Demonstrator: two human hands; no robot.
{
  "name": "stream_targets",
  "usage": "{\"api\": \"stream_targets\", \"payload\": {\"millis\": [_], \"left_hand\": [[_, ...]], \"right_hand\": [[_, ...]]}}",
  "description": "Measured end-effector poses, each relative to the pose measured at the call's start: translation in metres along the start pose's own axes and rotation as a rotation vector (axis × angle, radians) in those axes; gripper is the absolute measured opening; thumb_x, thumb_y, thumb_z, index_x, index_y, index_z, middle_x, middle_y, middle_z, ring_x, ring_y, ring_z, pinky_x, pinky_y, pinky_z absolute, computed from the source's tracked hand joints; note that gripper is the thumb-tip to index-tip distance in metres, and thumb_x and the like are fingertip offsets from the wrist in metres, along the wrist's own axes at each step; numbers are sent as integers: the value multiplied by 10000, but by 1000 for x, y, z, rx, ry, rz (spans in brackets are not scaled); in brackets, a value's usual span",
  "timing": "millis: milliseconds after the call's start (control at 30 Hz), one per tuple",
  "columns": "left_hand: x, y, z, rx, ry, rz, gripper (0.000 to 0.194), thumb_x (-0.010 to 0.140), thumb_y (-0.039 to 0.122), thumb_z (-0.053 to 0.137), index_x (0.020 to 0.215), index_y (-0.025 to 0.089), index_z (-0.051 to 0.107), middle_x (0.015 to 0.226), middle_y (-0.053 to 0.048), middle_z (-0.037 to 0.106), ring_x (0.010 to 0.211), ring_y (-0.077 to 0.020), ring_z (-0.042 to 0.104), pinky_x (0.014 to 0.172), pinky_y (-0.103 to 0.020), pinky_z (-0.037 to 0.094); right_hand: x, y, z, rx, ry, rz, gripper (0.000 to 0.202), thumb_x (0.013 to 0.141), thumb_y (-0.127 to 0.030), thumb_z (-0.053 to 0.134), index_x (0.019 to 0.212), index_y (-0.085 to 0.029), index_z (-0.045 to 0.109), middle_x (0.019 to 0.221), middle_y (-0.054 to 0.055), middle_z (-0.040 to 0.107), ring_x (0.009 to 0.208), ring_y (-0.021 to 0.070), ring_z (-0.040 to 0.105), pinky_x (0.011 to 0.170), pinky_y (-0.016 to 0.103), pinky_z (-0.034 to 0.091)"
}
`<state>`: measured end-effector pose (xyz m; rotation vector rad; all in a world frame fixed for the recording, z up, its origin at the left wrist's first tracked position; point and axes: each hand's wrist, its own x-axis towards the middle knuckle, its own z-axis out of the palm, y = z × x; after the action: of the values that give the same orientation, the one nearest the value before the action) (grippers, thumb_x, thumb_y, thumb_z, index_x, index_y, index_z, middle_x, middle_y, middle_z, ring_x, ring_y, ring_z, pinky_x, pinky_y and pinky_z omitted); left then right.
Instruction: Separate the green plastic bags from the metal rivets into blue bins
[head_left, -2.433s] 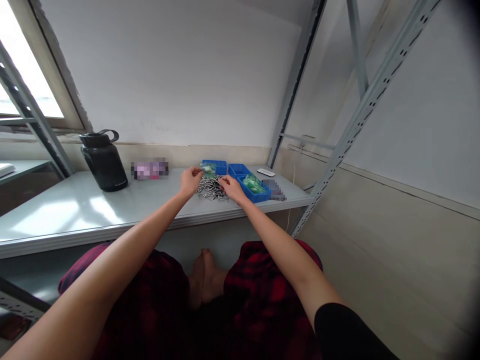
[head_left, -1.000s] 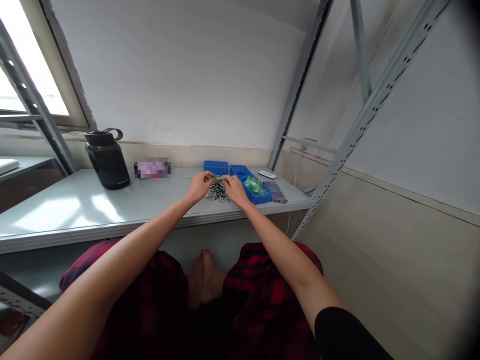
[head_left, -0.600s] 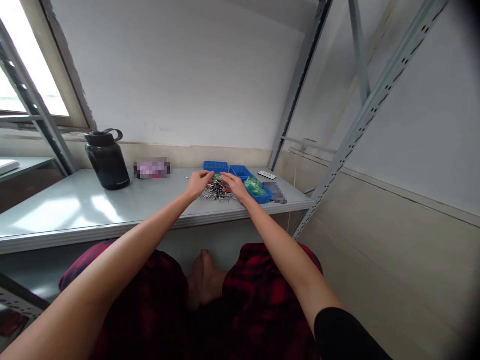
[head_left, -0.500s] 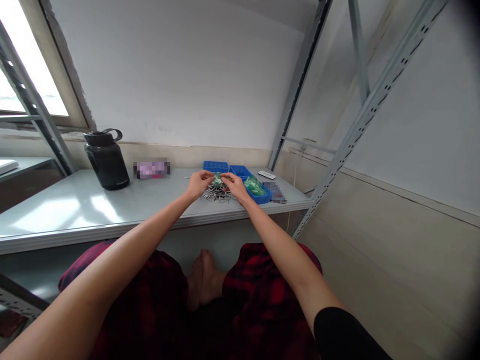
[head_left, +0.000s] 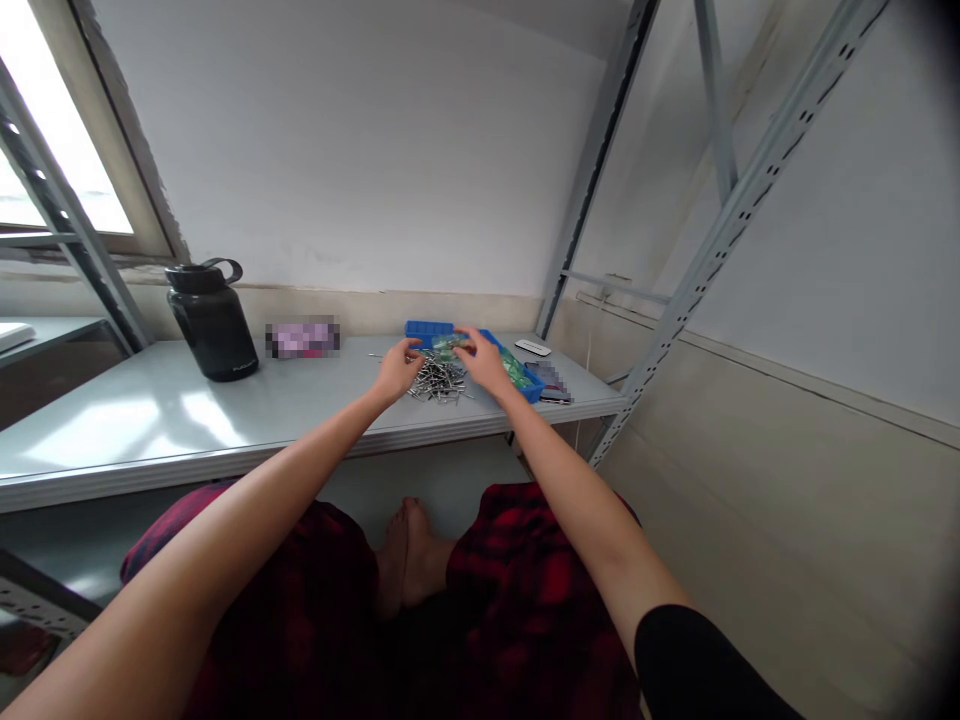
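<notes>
A small clear bag with green print (head_left: pixel 447 347) is pinched in the fingers of my right hand (head_left: pixel 484 362). The bag hangs above the back of a pile of thin silver metal pins (head_left: pixel 436 380); their exact kind is too small to tell. My left hand (head_left: pixel 399 370) is at the pile's left edge, its thumb and fingers curved but apart, with nothing visible between them. To the right, partly behind my right hand, a blue bin (head_left: pixel 534 389) holds more green-printed bags (head_left: pixel 516 368).
Another blue tray (head_left: pixel 429 328) stands behind the pile. A white computer mouse (head_left: pixel 533 348) and a blurred flat object (head_left: pixel 551 380) lie at the right. Farther left on the grey shelf (head_left: pixel 315 405) are a black bottle (head_left: pixel 214 325) and a blurred pink item (head_left: pixel 304 338).
My right hand has moved right and slightly back with the bag. My left hand, earlier at the bag's other side, is now apart from it, lower, with its fingers spread wider.
</notes>
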<state>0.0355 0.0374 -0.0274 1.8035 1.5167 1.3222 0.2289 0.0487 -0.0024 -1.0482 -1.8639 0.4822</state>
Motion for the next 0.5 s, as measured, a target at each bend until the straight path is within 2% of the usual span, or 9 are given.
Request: {"api": "stream_targets", "payload": {"millis": [100,200,267,333,433,500], "left_hand": [[-5,3,-5,73,-50,29,426,833,237,548,1251,166,587,1019,-88,707,835,-202,668,675,-277,519],[-8,5,-10,127,-153,61,405,829,247,553,1223,175,607,1051,-91,712,869,-220,671,665,-278,516],[-8,5,-10,182,-198,91,385,818,250,562,1190,181,632,1066,-94,717,904,-239,671,686,-288,518],[-8,4,-10,249,-231,126,368,806,254,565,1157,192,658,1082,-92,720,939,-255,672,726,-300,521],[-3,0,-13,327,-271,173,353,796,268,556,1118,211,689,1084,-83,727,954,-262,676,775,-309,519],[3,-3,-20,377,-295,194,346,782,280,559,1088,216,706,1062,-83,736,934,-261,682,787,-311,515]], "right_hand": [[11,-6,-49,-222,35,101,543,883,-245,561,1413,-210,448,1108,99,707,960,207,655,877,346,501],[19,1,-81,-473,-72,216,417,867,-205,600,1281,-152,584,1119,137,707,914,206,663,827,297,493],[22,11,-85,-610,-194,242,351,841,-168,628,1189,-126,653,1106,154,712,921,214,665,820,278,481],[23,20,-78,-711,-281,220,334,816,-144,642,1146,-121,687,1080,158,720,928,225,669,809,271,475],[27,30,-63,-800,-340,157,329,784,-127,650,1106,-134,714,1011,143,738,899,229,679,769,263,473],[32,35,-57,-825,-377,170,285,752,-138,683,1032,-142,738,938,126,746,848,229,684,733,265,476]]}}
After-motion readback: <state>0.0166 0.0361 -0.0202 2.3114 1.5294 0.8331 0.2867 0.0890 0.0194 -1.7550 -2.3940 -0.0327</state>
